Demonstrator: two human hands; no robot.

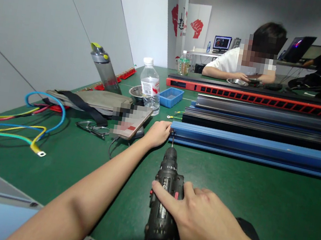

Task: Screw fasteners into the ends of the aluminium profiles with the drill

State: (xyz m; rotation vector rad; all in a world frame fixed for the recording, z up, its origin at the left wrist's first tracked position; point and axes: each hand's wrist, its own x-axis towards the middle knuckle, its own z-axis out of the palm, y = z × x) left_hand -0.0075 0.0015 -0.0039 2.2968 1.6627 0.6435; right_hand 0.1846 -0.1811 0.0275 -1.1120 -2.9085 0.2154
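A black cordless drill (pixel 162 213) lies in the grip of my right hand (pixel 198 219), one finger stretched along its side. Its long bit points away from me and meets the near face of a blue metal rail (pixel 253 149) close to the rail's left end. There, a small dark piece, too small to make out, sits at the bit's tip. My left hand (pixel 158 133) is closed on that same left end, its fingertips partly hidden. Behind the blue rail lie dark rails (pixel 268 131) with ring-terminal wires (pixel 174 117) coming out of their left ends.
Left of my hands are a propped phone (pixel 134 123), glasses (pixel 92 127), a water bottle (pixel 150 88), a grey bag (pixel 96 99) and coloured cables (pixel 38 139). A blue tray (pixel 170 97) and a red-black slotted rail (pixel 243 94) lie farther back. A person (pixel 233 64) leans over the far side.
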